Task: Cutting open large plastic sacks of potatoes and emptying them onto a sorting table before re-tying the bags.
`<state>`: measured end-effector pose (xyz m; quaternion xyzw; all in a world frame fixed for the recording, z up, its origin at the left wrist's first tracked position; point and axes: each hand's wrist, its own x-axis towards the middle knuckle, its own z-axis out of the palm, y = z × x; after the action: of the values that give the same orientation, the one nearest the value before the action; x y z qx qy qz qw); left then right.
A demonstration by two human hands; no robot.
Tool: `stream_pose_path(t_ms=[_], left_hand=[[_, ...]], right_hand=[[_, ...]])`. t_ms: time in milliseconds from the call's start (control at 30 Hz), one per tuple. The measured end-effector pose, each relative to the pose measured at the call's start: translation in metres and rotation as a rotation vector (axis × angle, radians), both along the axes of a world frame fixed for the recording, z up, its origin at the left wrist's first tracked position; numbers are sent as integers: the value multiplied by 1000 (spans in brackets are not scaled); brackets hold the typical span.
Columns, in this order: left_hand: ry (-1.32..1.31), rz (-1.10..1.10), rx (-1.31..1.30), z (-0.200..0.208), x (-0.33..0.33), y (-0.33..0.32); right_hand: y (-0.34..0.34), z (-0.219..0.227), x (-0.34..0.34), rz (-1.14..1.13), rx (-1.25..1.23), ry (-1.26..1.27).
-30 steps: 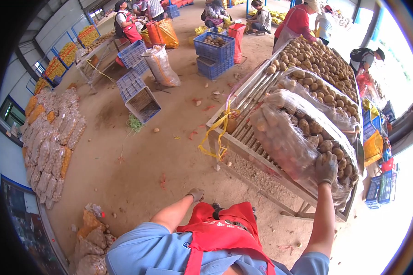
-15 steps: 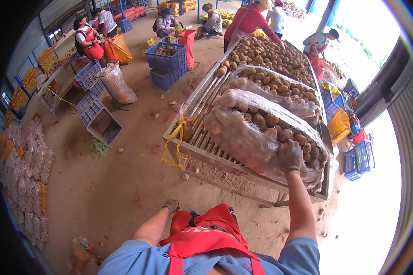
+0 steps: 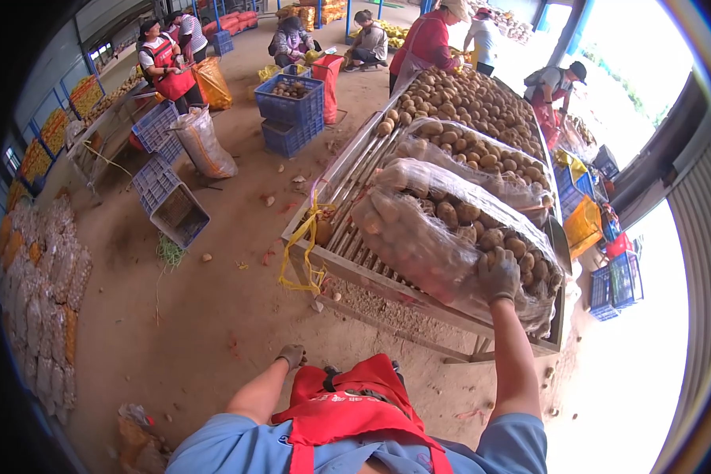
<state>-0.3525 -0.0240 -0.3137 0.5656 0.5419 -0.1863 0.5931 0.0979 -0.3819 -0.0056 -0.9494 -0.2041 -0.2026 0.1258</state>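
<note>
A clear plastic bag of potatoes [image 3: 419,229] lies on its side on the slatted table, split open along the top with brown potatoes [image 3: 491,238] showing. My right hand [image 3: 499,276], in a grey glove, holds the bag's near right end, its fingers bent over the plastic edge against the potatoes. Low by my waist, apart from the table, hangs my gloved left hand [image 3: 293,355]. Its fingers are curled and nothing shows in them. Behind the first bag lies a second opened bag of potatoes [image 3: 482,171].
The slatted metal table [image 3: 346,180] carries loose potatoes at its far end; yellow straps [image 3: 312,237] hang from its near left corner. Blue crates [image 3: 292,118], a tipped crate [image 3: 183,215] and a standing sack [image 3: 207,146] are at left. Several people work farther back.
My hands stay almost where they were, the right still on the bag. In the background, the person in red at the table's far end and the person at far left have straightened up slightly.
</note>
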Motion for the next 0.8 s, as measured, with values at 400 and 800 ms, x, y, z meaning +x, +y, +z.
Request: stream_pose_path(t_ms=[400, 800], left_hand=[[-3, 110, -36, -20, -1, 2], [-88, 282, -31, -20, -3, -1]], right_hand=[[-3, -6, 3, 4, -4, -13], [-3, -14, 7, 24, -23, -27]])
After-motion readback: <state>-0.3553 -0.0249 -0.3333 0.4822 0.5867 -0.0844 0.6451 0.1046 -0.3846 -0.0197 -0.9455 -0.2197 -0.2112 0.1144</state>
